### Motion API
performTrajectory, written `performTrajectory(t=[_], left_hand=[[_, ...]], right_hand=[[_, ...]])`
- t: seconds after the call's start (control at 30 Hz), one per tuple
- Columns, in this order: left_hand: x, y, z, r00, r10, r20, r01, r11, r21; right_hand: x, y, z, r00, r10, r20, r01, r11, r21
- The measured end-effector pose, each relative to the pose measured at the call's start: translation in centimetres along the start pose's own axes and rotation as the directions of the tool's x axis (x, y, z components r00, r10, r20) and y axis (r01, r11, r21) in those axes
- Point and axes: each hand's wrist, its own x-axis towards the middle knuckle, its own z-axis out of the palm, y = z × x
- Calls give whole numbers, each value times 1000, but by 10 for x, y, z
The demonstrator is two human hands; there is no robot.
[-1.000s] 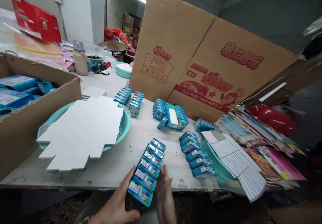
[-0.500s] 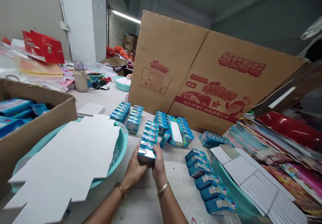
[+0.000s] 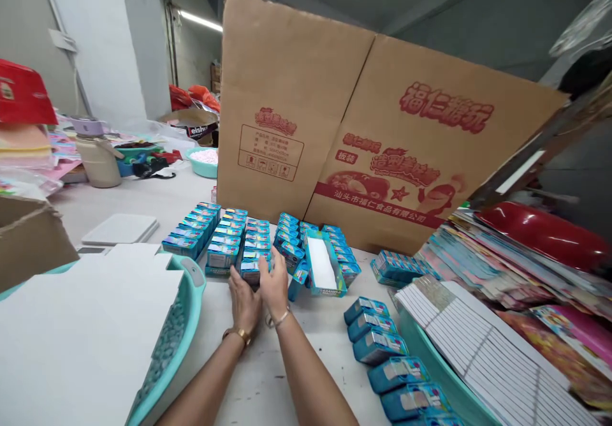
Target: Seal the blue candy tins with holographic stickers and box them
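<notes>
A row of small blue printed boxes (image 3: 257,242) stands on the table, running away from me. At its near end, my left hand (image 3: 245,303) lies low at the left corner, its fingers loosely extended. My right hand (image 3: 274,284) is upright at the right corner, fingers apart and stretched forward. Both hands are at or just touching the end box; exact contact is hard to make out. Left of this row stand two more rows of the same boxes (image 3: 223,247) (image 3: 190,231). To the right is an open blue display tray (image 3: 326,289) with a white inside, among further small boxes (image 3: 289,238).
A large brown carton (image 3: 296,81) walls off the back. On the left, white card blanks (image 3: 86,324) lie over a teal basin (image 3: 194,311) of small wrapped pieces. More blue boxes (image 3: 377,343) line the right, beside another teal basin (image 3: 430,356) topped with striped card (image 3: 482,343).
The row of boxes has gone from between my hands to beside the other rows on the left, and my hands have loosened from it. The view has shifted to the right.
</notes>
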Motion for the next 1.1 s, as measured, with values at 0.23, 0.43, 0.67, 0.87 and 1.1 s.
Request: performTrajectory(t=[0.23,0.43,0.67,0.87,1.1], left_hand=[[2,16,6,983,-114,-142,116,993,5],[-80,42,-37,994,-104,-18,101,985,-139],[-190,35,-117,920,-120,372,248,915,-319],[-231,39,-133,926,-167,338,241,952,-189],[-279,102,-95,865,182,468,-35,952,-305]], right_hand=[[-40,-38,-135,949,-301,99,238,472,-849],[-92,-37,-178,942,-187,277,333,442,-833],[-263,-24,-149,786,-87,613,526,616,-586],[-304,-32,-154,880,-124,458,408,691,-597],[-250,-28,-312,759,164,-630,-100,986,135]])
